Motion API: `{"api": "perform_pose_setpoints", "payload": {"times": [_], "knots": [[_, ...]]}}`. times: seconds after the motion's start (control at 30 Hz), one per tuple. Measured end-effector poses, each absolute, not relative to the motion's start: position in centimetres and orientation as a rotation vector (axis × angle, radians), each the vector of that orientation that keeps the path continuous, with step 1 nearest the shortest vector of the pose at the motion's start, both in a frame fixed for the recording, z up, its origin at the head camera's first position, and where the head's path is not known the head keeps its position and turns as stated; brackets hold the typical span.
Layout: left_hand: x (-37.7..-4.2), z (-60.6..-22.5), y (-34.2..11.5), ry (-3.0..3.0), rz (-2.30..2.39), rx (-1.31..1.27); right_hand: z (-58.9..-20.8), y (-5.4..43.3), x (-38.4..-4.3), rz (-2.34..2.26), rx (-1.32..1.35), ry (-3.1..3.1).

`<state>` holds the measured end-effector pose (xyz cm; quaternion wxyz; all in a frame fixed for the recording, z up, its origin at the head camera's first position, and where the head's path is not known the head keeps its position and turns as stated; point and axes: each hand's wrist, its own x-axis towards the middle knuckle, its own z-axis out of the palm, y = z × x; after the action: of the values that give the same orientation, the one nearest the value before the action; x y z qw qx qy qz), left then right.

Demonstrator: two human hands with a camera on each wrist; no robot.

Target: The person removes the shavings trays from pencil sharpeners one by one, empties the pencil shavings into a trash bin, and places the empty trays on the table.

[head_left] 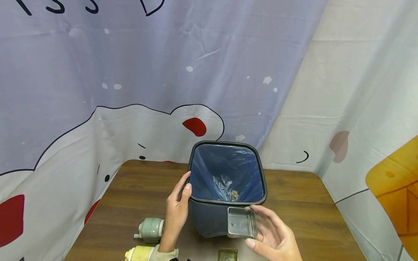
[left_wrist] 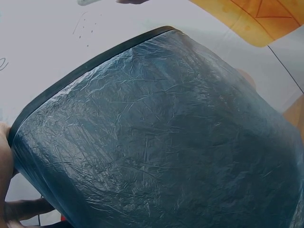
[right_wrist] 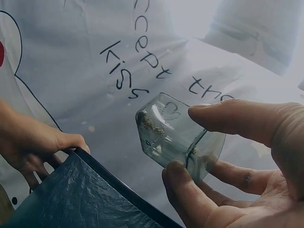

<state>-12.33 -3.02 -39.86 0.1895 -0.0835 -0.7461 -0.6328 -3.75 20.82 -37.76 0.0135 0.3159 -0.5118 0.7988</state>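
A dark trash bin [head_left: 202, 217] with a blue plastic liner stands on the table, its mouth tilted toward me; some brownish debris [head_left: 234, 195] lies inside. My left hand [head_left: 177, 208] grips the left side of its rim, thumb in front. In the left wrist view the liner [left_wrist: 156, 133] fills most of the picture. Just in front of the bin's right part, my right hand [head_left: 274, 233] pinches a small clear plastic box [head_left: 240, 222] between thumb and fingers. Brown crumbs [right_wrist: 151, 124] cling inside that box in the right wrist view.
Left of my left forearm lie a green canister-like object [head_left: 151, 229] with a stub and a yellow one [head_left: 140, 253], partly cut off. A small greenish-gold box [head_left: 228, 255] sits at the near edge of view. Printed cloth [head_left: 147, 137] hangs behind the wooden table [head_left: 130, 195].
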Motion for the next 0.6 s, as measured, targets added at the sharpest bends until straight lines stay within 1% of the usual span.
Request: {"api": "perform_pose_setpoints", "payload": {"times": [0.6], "knots": [[-12.31,-39.85,-3.08,-2.099,-1.778,-0.232,-38.72,20.63,-3.77,2.502,0.998,-1.604]]}}
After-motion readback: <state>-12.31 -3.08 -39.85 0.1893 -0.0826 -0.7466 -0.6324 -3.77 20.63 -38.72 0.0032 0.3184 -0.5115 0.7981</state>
